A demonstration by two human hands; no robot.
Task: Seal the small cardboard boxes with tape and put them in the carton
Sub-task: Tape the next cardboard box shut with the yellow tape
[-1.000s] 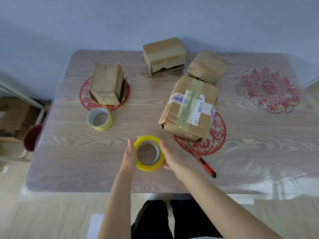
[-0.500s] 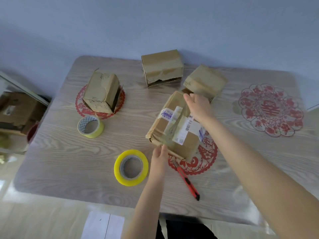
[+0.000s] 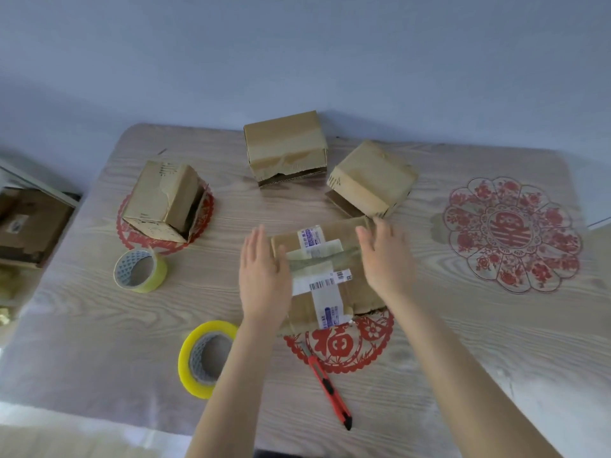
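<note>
Flanking a taped cardboard box [image 3: 325, 259] in the middle of the tabletop [image 3: 463, 342] with left hand [image 3: 261, 276] and right hand [image 3: 385, 259], each grip wide, fingers straight; yellow tape roll [image 3: 186, 361] just beside the left forearm.

Bare forearms [image 3: 228, 385], left hand [image 3: 264, 276], right hand [image 3: 385, 259], plain fingers [image 3: 261, 239] (motion-blurred), perhaps dark trousers [image 3: 267, 455]

I seem to be looking into a room of a home. A wood-grain table [image 3: 82, 325] under a clear plastic cover stands against a plain wall [image 3: 297, 44]. Red paper-cut decorations [image 3: 510, 234] lie spread on it.
</note>
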